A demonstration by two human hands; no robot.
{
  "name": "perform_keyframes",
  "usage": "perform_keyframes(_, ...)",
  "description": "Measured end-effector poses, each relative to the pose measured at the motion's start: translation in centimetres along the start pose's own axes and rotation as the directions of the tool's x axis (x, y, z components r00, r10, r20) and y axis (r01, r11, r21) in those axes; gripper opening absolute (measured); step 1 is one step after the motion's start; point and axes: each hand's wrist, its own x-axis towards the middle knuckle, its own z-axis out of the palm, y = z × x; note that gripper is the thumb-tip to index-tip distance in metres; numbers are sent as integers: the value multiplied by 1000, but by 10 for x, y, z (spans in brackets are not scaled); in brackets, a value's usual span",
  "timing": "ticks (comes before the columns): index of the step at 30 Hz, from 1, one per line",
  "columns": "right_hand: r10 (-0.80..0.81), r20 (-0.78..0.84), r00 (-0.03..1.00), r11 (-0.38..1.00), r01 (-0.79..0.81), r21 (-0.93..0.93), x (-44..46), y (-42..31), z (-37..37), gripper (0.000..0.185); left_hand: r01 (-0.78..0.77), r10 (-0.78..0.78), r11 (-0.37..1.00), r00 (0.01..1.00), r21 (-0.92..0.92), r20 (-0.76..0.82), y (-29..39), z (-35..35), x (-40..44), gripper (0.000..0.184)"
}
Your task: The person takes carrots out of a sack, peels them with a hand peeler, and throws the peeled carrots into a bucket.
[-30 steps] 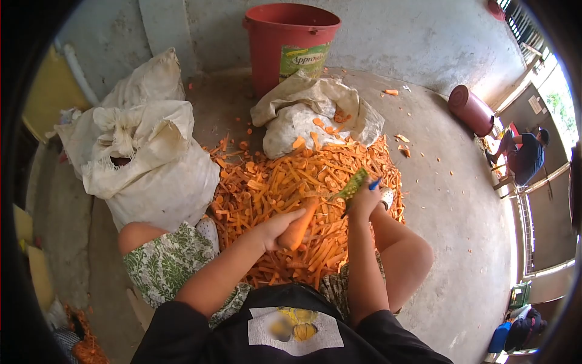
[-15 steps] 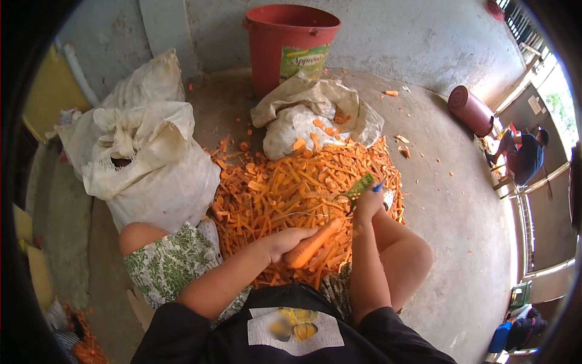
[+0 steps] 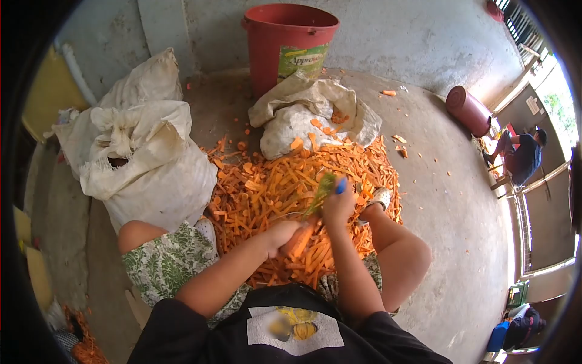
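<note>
A thick orange carrot (image 3: 297,243) is gripped in my left hand (image 3: 282,235), tilted with its far end up and to the right. My right hand (image 3: 338,207) is closed on a green tool with a blue end (image 3: 321,193), whose blurred green part reaches the carrot's far end. Beneath both hands spreads a big heap of orange carrot strips and slices (image 3: 267,188) between my legs. The exact contact of tool and carrot is smeared by motion.
White sacks (image 3: 151,164) stand at the left. A crumpled sack (image 3: 297,124) lies behind the heap, before a red bucket (image 3: 265,54). A dark red container (image 3: 468,111) lies on its side at the right, near a seated person (image 3: 526,158).
My right hand has moved left with the green tool, from beyond the carrot to its far end. My left hand still holds the carrot, whose tilt has changed.
</note>
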Motion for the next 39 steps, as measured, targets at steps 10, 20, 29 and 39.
perform_keyframes(10, 216, 267, 939, 860, -312, 404, -5, -26, -12, 32, -45, 32, 922, 999, -384, -41, 13, 0, -7, 38)
perform_keyframes(20, 165, -120, 979, 986, -167, -6, 44, 57, 0, 28, 96, -85, 994, 975, -45, 207, -2, 6, -7, 35)
perform_keyframes(29, 123, 235, 964, 929, -195, 316, -23, -48, -20, 29, 15, 26, 924, 995, -382, 101, 10, 0, -6, 37)
perform_keyframes(39, 268, -135, 954, 963, -261, 66, 47, 60, 3, 29, 92, -95, 995, 991, 40, 96, 1, 4, -7, 40)
